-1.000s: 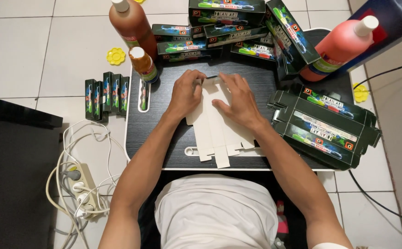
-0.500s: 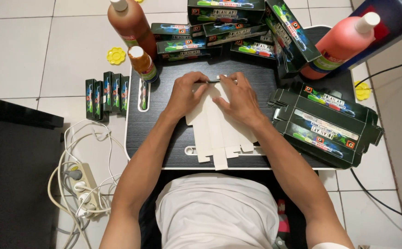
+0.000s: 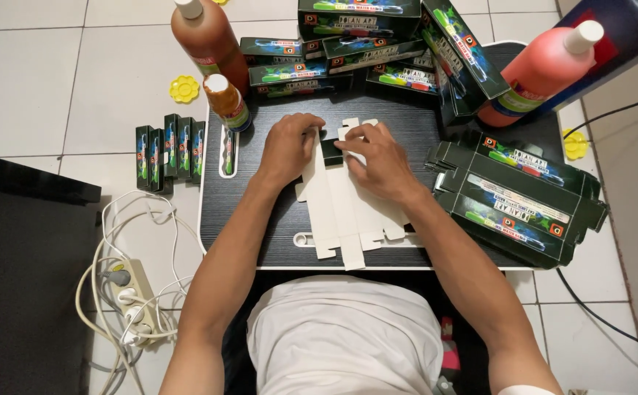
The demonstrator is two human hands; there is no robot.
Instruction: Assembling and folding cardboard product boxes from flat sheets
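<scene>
White floor tiles [image 3: 34, 80] surround a low black lap table [image 3: 260, 212], and on it lies a flat, unfolded white carton blank [image 3: 344, 216], its inner side up, reaching from the middle of the table to the near edge. Both hands meet at its far end: the left hand [image 3: 288, 146] presses fingers down on the blank's left upper flap, and the right hand [image 3: 379, 157] pinches a small dark flap [image 3: 331, 151] of the blank between thumb and fingertips. Just beside the right forearm sits a stack of flattened black printed cartons [image 3: 520, 197], and more printed boxes [image 3: 348, 44] crowd the table's far edge. Two brown bottles [image 3: 209, 44] stand at the far left, a red bottle [image 3: 542, 69] leans at the far right. Finished small boxes [image 3: 169, 150] stand in a row on the floor left of the table, near a power strip [image 3: 132, 300] with white cables
</scene>
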